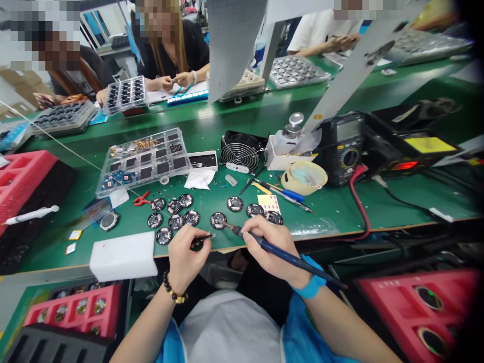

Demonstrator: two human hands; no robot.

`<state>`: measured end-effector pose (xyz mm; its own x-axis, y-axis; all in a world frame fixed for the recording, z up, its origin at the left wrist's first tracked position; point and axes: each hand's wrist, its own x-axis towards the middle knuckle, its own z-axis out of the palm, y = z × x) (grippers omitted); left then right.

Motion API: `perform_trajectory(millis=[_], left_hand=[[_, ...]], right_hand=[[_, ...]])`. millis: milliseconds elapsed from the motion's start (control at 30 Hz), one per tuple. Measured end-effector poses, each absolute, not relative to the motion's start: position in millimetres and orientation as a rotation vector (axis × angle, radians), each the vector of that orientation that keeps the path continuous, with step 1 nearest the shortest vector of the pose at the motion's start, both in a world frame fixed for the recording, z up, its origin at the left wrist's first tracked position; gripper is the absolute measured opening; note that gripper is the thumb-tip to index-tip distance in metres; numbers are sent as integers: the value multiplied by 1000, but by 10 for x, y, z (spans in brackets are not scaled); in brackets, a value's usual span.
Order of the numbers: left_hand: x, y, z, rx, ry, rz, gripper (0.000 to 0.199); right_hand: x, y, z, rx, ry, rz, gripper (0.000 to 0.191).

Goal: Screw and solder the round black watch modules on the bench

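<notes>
My right hand point(270, 247) is closed round a soldering iron point(282, 253) with a dark blue handle. The iron's tip meets or hovers just over a small round circuit board point(218, 220) near the bench's front edge; I cannot tell which. In my left hand point(189, 254), thumb and fingers pinch dark, thin tweezers point(202, 238), whose light tip points right, just below that board. Several more round boards lie left of it, one of them point(191, 217) just above my left hand. Others lie to the right, including a board point(235, 203) above the iron's tip.
A white foam block point(123, 254) and a clear compartment box point(145, 161) are on the left. Behind stand a fan point(242, 151), a yellowish bowl point(303, 177) and a multimeter point(346, 146). Red foam trays point(419, 307) flank me. Co-workers sit across the green bench point(204, 118).
</notes>
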<state>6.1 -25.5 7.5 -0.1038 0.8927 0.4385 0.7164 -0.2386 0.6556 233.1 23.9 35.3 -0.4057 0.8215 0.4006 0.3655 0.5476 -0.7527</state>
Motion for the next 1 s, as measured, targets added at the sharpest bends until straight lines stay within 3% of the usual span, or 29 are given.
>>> perform_trajectory(millis=[1000], left_hand=[[75,-206,84,1958,1831,1154,7]], right_hand=[[2249,154,323,-923,-2165,509,8]])
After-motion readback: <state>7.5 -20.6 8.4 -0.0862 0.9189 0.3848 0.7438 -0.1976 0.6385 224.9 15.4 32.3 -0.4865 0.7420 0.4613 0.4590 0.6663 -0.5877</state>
